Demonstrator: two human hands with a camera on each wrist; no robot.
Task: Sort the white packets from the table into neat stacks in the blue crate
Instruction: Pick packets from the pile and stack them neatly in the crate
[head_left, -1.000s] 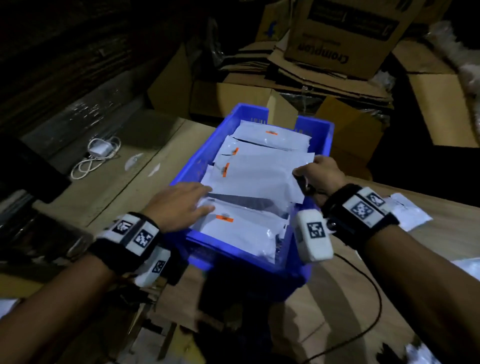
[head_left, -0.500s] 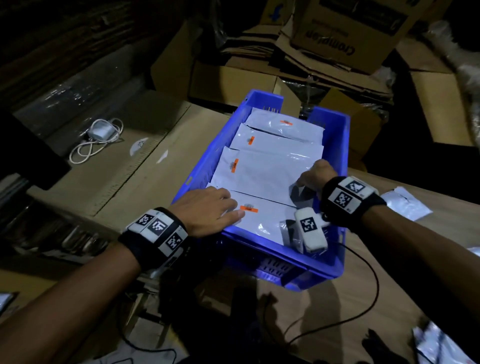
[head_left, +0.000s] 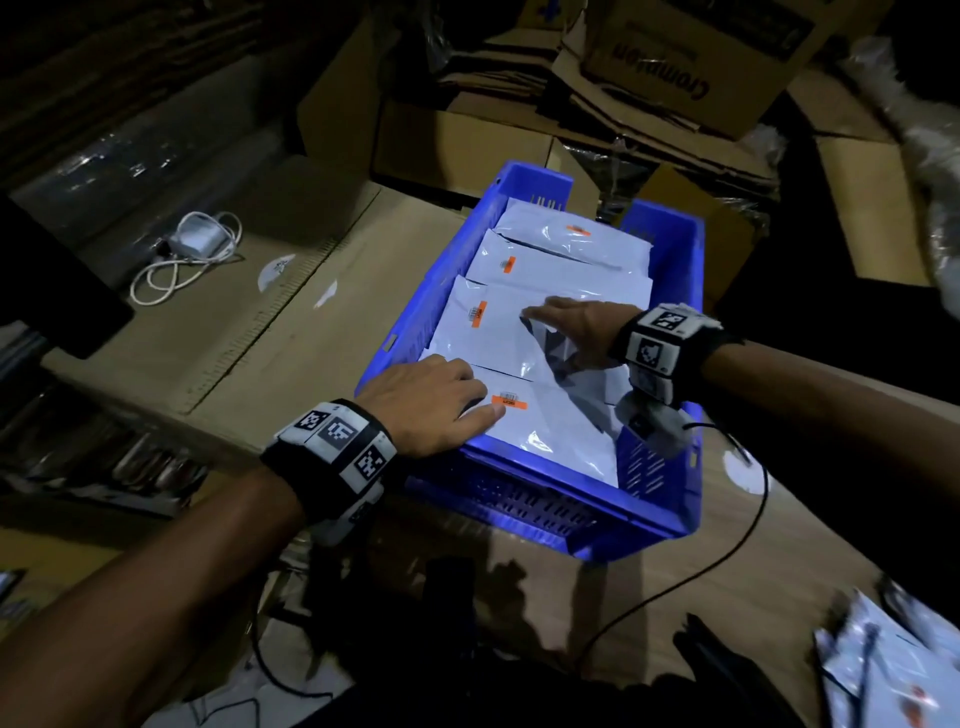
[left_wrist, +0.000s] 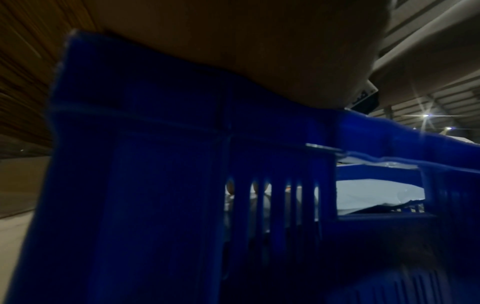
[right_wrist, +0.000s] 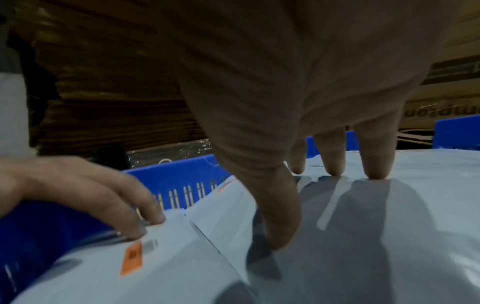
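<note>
The blue crate (head_left: 524, 509) holds several white packets with orange labels, overlapped in a row. My left hand (head_left: 431, 400) rests at the near left corner, its fingertips (right_wrist: 135, 226) pressing the nearest packet (head_left: 550, 431) beside its orange label (right_wrist: 132, 259). My right hand (head_left: 571, 322) lies flat with straight fingers (right_wrist: 376, 154) on the packet behind it (head_left: 483, 338). Two more packets (head_left: 561, 270) lie farther back. In the left wrist view the crate wall (left_wrist: 155, 185) fills the frame, with a packet (left_wrist: 376, 195) showing through its handle opening.
A white charger with its cable (head_left: 192, 249) lies on the table (head_left: 291, 338) to the left. Cardboard boxes (head_left: 701, 57) are piled behind the crate. More loose packets (head_left: 883, 665) lie at the near right, and a black cable (head_left: 727, 545) runs across the table.
My right hand lowered the packet it held by the edge into the crate, let go and now lies flat on it. The left hand stayed on the nearest packet.
</note>
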